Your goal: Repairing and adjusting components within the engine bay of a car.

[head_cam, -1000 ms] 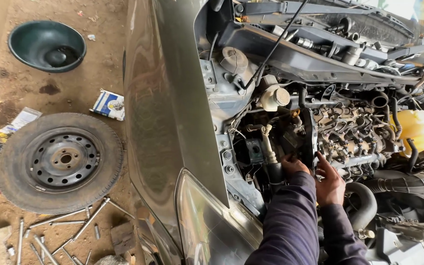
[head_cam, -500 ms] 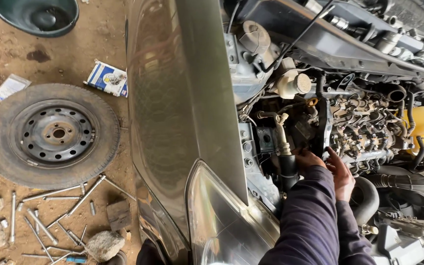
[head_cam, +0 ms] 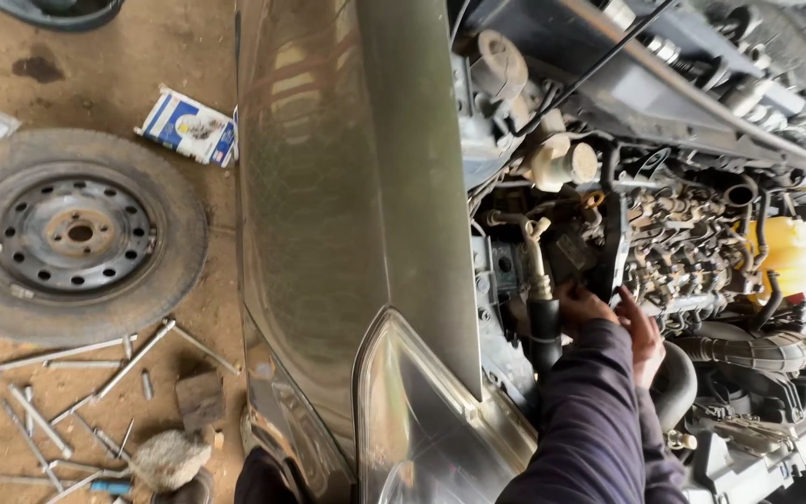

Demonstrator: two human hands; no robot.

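My view is swinging down and left; the wheel (head_cam: 76, 233) now sits far left. Both hands stay deep in the engine bay: left hand (head_cam: 582, 306) curled on a dark part beside the hose (head_cam: 543, 322), right hand (head_cam: 644, 334) pressed against the engine (head_cam: 683, 252); grip unclear.

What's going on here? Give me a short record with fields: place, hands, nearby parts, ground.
Place: open engine bay of a dark car, seen from above
Left hand: deep among the engine parts, beside a black hose; what it grips is hidden
Right hand: against the engine's edge
Nearby parts: yellow tank, cream cap
Ground: loose wheel, scattered metal tools, small box
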